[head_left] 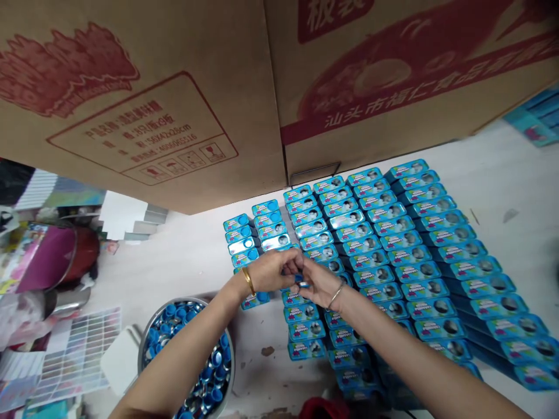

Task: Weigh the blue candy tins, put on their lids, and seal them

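Observation:
Several columns of small blue tins (305, 349) with printed lids stand on the pale table. Over the left-middle columns my two hands are close together. My left hand (279, 270), with a gold bracelet at the wrist, has its fingers bent inward; what they hold, if anything, is hidden. Beside it my right hand (317, 282) pinches a small blue and silver cap (300, 281). Round holes show in many of the lids, while the leftmost ones have blue circles there. A metal bowl (230, 361) full of blue and silver caps sits under my left forearm.
Large cardboard boxes (244, 116) with red print stand behind the tins. At the left lie printed sheets (82, 355), white boxes (126, 218), a pink and red bag (65, 256) and a white plastic piece (120, 361). More blue packages (539, 116) lie at the far right.

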Tool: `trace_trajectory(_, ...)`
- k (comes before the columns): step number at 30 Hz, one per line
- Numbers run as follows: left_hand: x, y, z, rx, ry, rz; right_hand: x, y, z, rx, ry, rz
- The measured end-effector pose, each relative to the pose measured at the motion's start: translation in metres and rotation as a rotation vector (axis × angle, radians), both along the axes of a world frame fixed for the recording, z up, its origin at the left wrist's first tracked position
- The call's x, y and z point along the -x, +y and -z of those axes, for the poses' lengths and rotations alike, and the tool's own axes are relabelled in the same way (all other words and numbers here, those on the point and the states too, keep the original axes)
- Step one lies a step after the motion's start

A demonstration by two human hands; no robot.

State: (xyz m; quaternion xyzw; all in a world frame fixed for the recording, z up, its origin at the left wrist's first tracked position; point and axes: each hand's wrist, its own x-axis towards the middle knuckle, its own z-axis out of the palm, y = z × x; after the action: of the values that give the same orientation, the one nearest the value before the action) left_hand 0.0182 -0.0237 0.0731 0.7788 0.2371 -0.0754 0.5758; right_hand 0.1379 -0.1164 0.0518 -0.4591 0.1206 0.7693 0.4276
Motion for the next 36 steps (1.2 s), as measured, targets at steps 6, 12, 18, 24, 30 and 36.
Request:
trace_trajectory(6, -0.007, 0.022, 0.022, -0.35, 0.144, -0.476, -0.008, -0.001, -0.002, -0.073, 0.048, 0.105)
trace_trajectory(12, -0.033, 0.051, 0.028, -0.714, 0.51, -0.405, -0.008, -0.011, 0.006, -0.164, -0.071, 0.206)
trace_trajectory(18, -0.047, 0.055, 0.024, -0.724, 0.688, -0.273, -0.007, -0.013, 0.009, -0.172, -0.051, 0.278)
trace_trajectory(24, -0.045, 0.078, 0.035, -0.62, 0.764, -0.25, -0.006, -0.014, 0.001, -0.224, -0.11, 0.235)
trace_trajectory(30, -0.064, 0.115, 0.041, -0.396, 0.934, 0.002, -0.003, -0.016, 0.001, -0.303, -0.203, 0.149)
trace_trajectory(36, -0.058, 0.088, 0.025, -0.591, 0.891, -0.174, 0.0, -0.012, 0.001, -0.23, -0.229, 0.213)
